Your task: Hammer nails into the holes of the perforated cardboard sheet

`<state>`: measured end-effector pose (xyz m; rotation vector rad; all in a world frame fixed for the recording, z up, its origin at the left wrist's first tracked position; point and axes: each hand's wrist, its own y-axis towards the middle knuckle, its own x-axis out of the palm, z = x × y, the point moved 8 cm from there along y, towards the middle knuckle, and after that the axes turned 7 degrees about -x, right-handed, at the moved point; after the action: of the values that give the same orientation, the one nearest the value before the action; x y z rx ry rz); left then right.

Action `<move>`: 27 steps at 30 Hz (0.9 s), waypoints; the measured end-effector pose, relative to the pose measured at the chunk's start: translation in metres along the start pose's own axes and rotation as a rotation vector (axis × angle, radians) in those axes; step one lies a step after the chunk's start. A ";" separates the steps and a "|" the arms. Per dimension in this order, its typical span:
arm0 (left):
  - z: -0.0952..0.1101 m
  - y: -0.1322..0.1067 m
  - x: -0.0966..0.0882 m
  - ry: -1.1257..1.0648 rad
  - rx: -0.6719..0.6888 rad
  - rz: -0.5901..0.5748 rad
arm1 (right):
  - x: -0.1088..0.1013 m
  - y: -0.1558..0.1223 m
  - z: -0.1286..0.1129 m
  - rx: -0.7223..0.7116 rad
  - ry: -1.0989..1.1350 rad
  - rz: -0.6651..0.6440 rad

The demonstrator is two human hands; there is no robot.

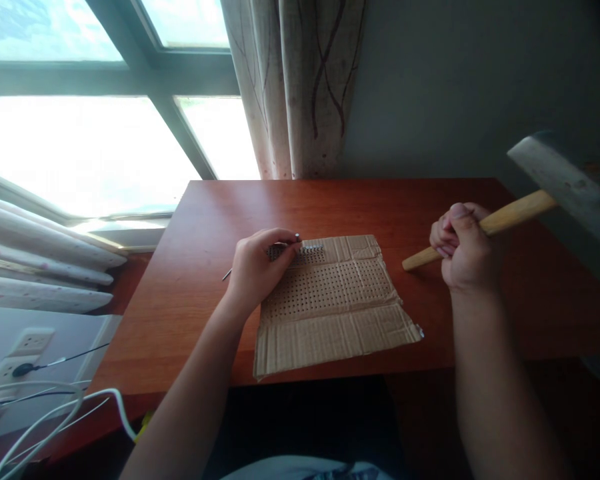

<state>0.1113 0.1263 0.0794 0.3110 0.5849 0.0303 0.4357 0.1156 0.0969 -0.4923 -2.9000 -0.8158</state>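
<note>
My left hand (264,263) rests over the upper left of a cardboard sheet (330,330), its thumb and forefinger pinching a small upright nail (297,237). Rows of small holes cover the sheet's middle band. Beside those fingertips stands a short row of shiny metal pieces (313,249), partly hidden by the hand. A thin metal rod (227,274) sticks out on the hand's left side. Raised to the right of the cardboard, my right hand (467,243) is closed around the wooden handle of a hammer (520,208). The hammer's head is at the right edge of view, above the table.
The cardboard lies on a reddish-brown wooden table (180,333). Behind it are a patterned curtain (300,93) and a grey wall (455,87). A bright window (80,147) is at the left. White cables (123,407) and a wall socket (33,341) sit at lower left.
</note>
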 end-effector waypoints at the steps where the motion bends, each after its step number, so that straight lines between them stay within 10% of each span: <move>1: 0.000 0.000 0.000 0.002 0.002 -0.001 | 0.000 0.000 0.000 0.000 -0.005 0.001; 15: 0.005 -0.002 0.004 0.021 0.078 -0.022 | 0.004 -0.001 0.006 0.007 -0.099 -0.061; 27: -0.001 -0.004 0.005 -0.016 0.077 -0.005 | 0.069 -0.028 -0.008 0.181 -0.498 -0.609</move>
<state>0.1142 0.1237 0.0746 0.3843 0.5713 0.0005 0.3613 0.1080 0.1019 0.2741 -3.6085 -0.5136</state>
